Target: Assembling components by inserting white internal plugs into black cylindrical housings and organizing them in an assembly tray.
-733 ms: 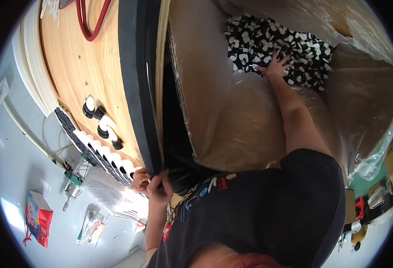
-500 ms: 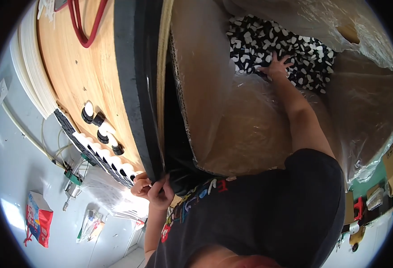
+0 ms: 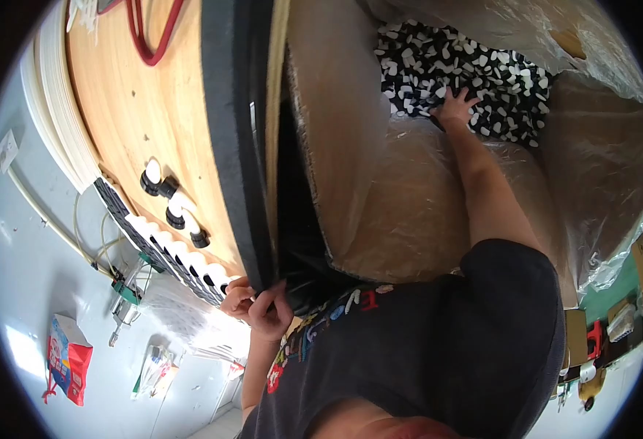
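Deep in a large cardboard box (image 3: 416, 212) lined with clear plastic lies a heap of small black and white parts (image 3: 508, 91). My right hand (image 3: 455, 110) rests on this heap with its fingers spread; nothing shows gripped in it. The right arm reaches over the near wall of the box. My left hand (image 3: 269, 311) is curled round the dark edge of the wooden table (image 3: 168, 110), at its near corner. On the tabletop, close to that edge, stand several black and white fittings (image 3: 175, 214), with white ends and black rings.
A black grid tray (image 3: 164, 245) holding a row of white pieces lines the table's left side. A red cord loop (image 3: 149, 47) lies at the far end. On the left are a red and blue package (image 3: 69, 358) and a green-topped metal device (image 3: 125, 296) with hoses.
The view has shifted slightly, so the table appears farther right. My right hand stays on the heap, its fingers a little changed. My left hand keeps its hold on the table edge.
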Demonstrator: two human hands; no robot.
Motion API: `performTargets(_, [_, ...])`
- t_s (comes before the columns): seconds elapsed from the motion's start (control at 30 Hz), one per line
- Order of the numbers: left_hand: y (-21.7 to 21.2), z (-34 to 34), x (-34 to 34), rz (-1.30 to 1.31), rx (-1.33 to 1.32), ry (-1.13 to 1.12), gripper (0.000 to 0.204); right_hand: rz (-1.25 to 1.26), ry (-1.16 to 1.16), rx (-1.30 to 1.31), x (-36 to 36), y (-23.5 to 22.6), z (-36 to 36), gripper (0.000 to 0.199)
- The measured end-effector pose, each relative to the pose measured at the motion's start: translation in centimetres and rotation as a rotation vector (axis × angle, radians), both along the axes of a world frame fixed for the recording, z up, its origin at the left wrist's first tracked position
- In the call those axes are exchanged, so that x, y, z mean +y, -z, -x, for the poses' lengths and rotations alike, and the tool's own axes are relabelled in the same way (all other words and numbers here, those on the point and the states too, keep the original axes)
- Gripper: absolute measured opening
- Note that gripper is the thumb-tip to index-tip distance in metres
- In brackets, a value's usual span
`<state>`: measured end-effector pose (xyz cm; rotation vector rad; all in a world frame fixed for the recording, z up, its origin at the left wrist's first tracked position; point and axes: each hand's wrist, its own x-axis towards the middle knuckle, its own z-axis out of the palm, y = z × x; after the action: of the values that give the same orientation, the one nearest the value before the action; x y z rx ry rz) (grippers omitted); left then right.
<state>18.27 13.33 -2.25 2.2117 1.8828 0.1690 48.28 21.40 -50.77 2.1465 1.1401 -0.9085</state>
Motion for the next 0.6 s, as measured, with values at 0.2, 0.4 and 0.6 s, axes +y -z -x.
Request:
performTargets(0.2, [0.9,1.1,-0.1,-0.082,-0.071,0.016,0.041,-0.178,-0.106,0.257,-3.0,3.9,-5.8,0.047])
performTargets(0.4, [0.8,0.9,0.8,-0.108,-0.129,0.023,0.034,-0.420,0.274,0.935,-1.5,-1.2,-9.3,0.014])
performTargets(0.6, [0.4,1.3,0.2,-0.039,-0.210,-0.095,0.034,-0.433,0.320,1.405,8.1,-29.9,-5.2,0.016])
